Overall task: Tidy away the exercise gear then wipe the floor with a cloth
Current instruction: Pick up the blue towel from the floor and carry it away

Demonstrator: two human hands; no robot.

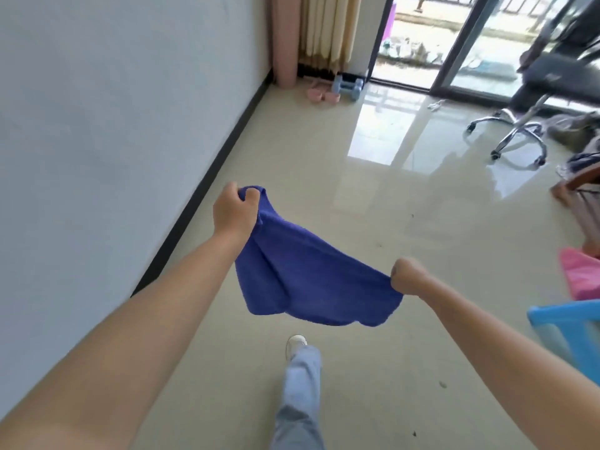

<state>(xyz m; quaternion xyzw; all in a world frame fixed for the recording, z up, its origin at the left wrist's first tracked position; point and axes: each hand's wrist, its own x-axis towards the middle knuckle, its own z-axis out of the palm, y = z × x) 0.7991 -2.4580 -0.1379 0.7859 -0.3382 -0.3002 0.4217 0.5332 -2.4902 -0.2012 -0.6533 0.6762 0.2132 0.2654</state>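
Fingers of the left hand curl round one upper corner of the blue cloth, and this grip bunches the fabric into a small knot above the knuckles. The right hand is a closed fist that pinches the opposite corner, lower and nearer to the person. Between the two hands the cloth hangs in the air, stretched along its top edge and sagging below in soft folds; it does not touch the floor. Both bare forearms reach forward from the bottom corners of the view. Under the cloth one leg in pale blue trousers steps forward with a white shoe on the glossy beige tiles. Along the left side runs a white wall with a dark skirting board. In the far corner a rolled pink mat stands upright against the wall, and just beside its foot lie pink dumbbells and light blue dumbbells, close together on the floor. To the right stands an office chair with a chrome base, in front of a glass sliding door. A light blue plastic piece and something pink show at the right edge.
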